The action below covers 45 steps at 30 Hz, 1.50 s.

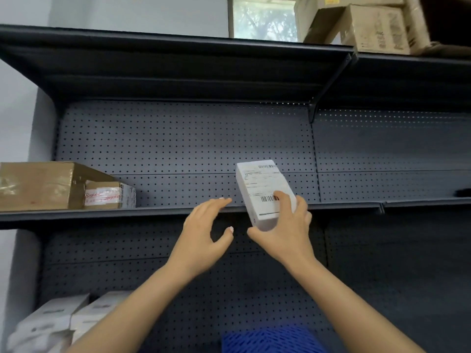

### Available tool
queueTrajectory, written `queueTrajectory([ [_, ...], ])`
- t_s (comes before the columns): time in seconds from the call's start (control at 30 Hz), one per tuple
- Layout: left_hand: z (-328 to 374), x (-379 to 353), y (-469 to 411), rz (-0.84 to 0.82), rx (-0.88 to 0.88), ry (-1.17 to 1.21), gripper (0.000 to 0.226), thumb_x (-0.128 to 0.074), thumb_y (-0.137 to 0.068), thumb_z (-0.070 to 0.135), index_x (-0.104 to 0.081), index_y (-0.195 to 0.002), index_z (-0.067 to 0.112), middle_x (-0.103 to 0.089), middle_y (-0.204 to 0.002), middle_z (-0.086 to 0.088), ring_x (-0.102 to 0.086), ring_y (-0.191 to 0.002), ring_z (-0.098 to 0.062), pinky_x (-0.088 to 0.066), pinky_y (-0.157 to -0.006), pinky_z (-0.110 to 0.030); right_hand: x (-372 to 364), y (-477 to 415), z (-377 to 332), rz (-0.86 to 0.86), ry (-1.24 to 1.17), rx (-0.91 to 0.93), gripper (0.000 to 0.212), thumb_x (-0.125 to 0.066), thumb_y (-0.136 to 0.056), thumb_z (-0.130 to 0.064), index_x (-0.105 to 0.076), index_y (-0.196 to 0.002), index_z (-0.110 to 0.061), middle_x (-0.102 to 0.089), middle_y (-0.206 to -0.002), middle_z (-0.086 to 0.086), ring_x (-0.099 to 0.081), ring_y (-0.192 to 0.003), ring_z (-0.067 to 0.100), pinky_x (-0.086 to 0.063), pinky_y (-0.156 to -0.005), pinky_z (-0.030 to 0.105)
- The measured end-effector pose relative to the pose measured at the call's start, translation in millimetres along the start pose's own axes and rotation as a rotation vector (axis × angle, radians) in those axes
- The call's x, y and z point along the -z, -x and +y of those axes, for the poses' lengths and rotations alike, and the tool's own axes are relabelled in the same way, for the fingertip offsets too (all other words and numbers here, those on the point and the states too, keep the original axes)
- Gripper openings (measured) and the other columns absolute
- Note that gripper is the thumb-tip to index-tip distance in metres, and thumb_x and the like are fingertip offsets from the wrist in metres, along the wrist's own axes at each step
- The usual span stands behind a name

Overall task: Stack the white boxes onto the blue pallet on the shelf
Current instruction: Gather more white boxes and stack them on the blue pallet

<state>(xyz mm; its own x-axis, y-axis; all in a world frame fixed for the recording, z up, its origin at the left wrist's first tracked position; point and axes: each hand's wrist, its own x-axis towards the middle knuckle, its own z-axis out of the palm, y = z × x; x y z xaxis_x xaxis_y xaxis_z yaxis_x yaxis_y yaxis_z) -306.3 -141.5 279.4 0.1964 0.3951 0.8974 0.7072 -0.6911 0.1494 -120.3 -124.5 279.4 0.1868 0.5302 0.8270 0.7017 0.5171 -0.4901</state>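
My right hand (288,225) grips the lower end of a white box (262,186) with a printed label and barcodes, holding it tilted in front of the middle shelf's edge. Just to its left, my left hand (206,225) is spread with straight fingers and touches nothing. The blue slotted pallet (272,340) lies on the lower shelf at the bottom of the view, below both hands. Several more white boxes (58,324) are piled at the lower left of that shelf.
The dark shelf unit has a perforated back panel (178,138). Two brown cardboard boxes (51,186) stand at the left of the middle shelf (102,214). More cardboard boxes (367,24) sit on the top shelf at upper right. A bracket (321,98) divides the bays.
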Motion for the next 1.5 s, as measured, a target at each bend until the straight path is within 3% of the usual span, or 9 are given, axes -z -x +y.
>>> queueTrajectory([
  [0.17,11.5,-8.9,53.6,-0.103,0.055,0.016,0.054,-0.055,-0.088,0.037,-0.036,-0.138,0.041,-0.037,-0.142,0.023,-0.025,-0.137,0.002,-0.028,-0.114,-0.042,0.0,48.6,16.7,0.019,0.024,-0.089,0.094,-0.070,-0.064,-0.046,-0.016,-0.141,-0.046,-0.009,-0.142,0.000,-0.019,-0.121,0.024,-0.040,-0.101,0.046],
  [0.37,14.5,-26.4,119.4,-0.208,0.127,0.023,0.054,-0.055,-0.089,0.035,-0.036,-0.139,0.040,-0.036,-0.143,0.023,-0.024,-0.135,0.004,-0.026,-0.115,-0.040,8.9,124.1,43.6,0.012,-0.063,-0.048,0.088,-0.072,-0.073,-0.035,-0.022,-0.143,-0.050,-0.011,-0.142,-0.004,-0.020,-0.121,0.018,-0.035,-0.090,0.031],
  [0.6,-8.3,-52.2,168.0,-0.297,0.258,0.038,0.054,-0.057,-0.089,0.034,-0.037,-0.139,0.039,-0.038,-0.141,0.020,-0.027,-0.134,0.000,-0.025,-0.115,-0.039,-1.9,175.5,74.6,-0.199,0.028,-0.076,0.085,-0.070,-0.075,-0.043,-0.022,-0.144,-0.050,-0.015,-0.141,-0.007,-0.020,-0.124,0.015,-0.037,-0.089,0.027],
  [0.77,-34.1,-70.4,177.4,-0.336,0.324,0.041,0.056,-0.057,-0.089,0.032,-0.037,-0.141,0.034,-0.038,-0.142,0.017,-0.026,-0.133,-0.002,-0.022,-0.115,-0.036,-30.3,179.4,94.9,-0.355,0.154,-0.129,0.082,-0.067,-0.075,-0.046,-0.023,-0.145,-0.046,-0.021,-0.135,-0.002,-0.024,-0.120,0.018,-0.040,-0.082,0.029],
  [1.0,-96.9,-97.6,172.8,-0.431,0.391,0.054,0.057,-0.056,-0.090,0.033,-0.033,-0.142,0.036,-0.036,-0.143,0.018,-0.023,-0.134,-0.003,-0.020,-0.115,-0.034,-101.0,167.3,126.1,-0.561,0.261,-0.295,0.089,-0.064,-0.073,-0.056,-0.018,-0.147,-0.042,-0.027,-0.127,-0.001,-0.028,-0.121,0.022,-0.045,-0.083,0.032],
  [1.2,-157.9,-137.5,160.6,-0.500,0.406,0.068,0.056,-0.054,-0.091,0.035,-0.032,-0.142,0.037,-0.035,-0.143,0.020,-0.023,-0.136,-0.004,-0.020,-0.114,-0.032,-162.0,144.5,158.4,-0.701,0.416,-0.432,0.093,-0.060,-0.076,-0.062,-0.014,-0.149,-0.026,-0.024,-0.137,0.011,-0.027,-0.129,0.032,-0.045,-0.090,0.037],
  [1.5,-215.6,-187.9,166.0,-0.587,0.425,0.066,0.056,-0.055,-0.090,0.036,-0.032,-0.142,0.037,-0.035,-0.144,0.016,-0.023,-0.138,-0.007,-0.018,-0.113,-0.034,-206.3,142.4,196.7,-0.783,0.371,-0.553,0.095,-0.065,-0.075,-0.057,-0.014,-0.148,-0.027,-0.024,-0.134,0.010,-0.025,-0.128,0.034,-0.038,-0.102,0.041],
])
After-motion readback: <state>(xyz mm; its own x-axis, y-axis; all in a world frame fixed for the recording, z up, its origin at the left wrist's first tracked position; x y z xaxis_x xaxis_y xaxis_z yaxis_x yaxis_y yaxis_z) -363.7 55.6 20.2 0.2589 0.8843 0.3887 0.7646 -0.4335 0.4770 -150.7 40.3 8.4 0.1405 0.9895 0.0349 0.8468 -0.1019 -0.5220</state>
